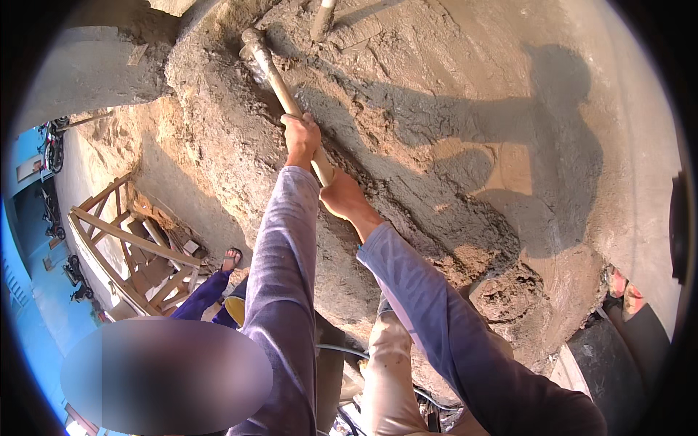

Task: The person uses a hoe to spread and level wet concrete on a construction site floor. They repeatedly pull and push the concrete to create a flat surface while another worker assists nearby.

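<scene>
A long-handled hoe (275, 78) slants across the upper middle, its round socket end up at the far left. Its blade is mostly hidden in the wet mud (407, 73). Higher on the wooden handle, my left hand (302, 138) is wrapped round it. My right hand (343, 196) grips the handle's near end, just below and to the right of the left. Both arms reach forward in long purple-grey sleeves. Under the handle runs a dark, wet furrow between the smooth grey mud and a sandy heap (211, 94).
Another wooden handle (322, 20) stands in the mud at the top. On the left are a wooden frame (134, 243), parked motorcycles (52, 207) and a blue wall (29, 320). Close by at lower left is another person, with a sandalled foot (233, 258). Hoses (342, 350) lie near my legs.
</scene>
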Demonstrator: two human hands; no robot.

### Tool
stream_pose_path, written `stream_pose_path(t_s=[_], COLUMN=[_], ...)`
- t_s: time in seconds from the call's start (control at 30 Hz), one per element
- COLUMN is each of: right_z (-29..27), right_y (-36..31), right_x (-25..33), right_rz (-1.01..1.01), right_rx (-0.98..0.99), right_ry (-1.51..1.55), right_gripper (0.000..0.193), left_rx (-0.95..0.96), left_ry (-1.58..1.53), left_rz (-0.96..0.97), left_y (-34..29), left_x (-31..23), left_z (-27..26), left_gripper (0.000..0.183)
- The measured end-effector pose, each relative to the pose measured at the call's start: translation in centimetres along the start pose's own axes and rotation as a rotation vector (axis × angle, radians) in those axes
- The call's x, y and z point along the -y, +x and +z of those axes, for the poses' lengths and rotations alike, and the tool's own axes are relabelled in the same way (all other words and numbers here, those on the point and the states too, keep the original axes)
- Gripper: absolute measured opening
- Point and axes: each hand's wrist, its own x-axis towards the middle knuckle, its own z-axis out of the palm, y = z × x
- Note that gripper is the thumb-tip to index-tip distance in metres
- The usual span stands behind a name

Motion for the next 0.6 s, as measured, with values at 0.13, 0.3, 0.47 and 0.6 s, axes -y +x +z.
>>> stream_pose_path(t_s=[0.13,0.3,0.47,0.6], right_z=[-1.8,-2.4,-6.3,-9.3], right_y=[-5.2,-11.6,-17.8,-24.5], right_x=[-1.9,-6.3,-13.6,-16.8], right_rz=[0.11,0.088,0.123,0.129], right_rx=[0.02,0.042,0.022,0.057], right_ry=[-0.019,-0.063,-0.118,-0.133], right_gripper=[0.043,0.044,0.044,0.048], left_rx=[0.05,0.121,0.263,0.329], left_ry=[-0.094,-0.056,-0.114,-0.27], left_rz=[-0.028,-0.056,-0.218,-0.375], left_y=[-4.9,-11.8,-22.6,-27.1], left_x=[1.7,3.2,0.2,4.9], left_z=[1.9,2.2,6.0,8.8], left_gripper=[0.044,0.04,0.046,0.043])
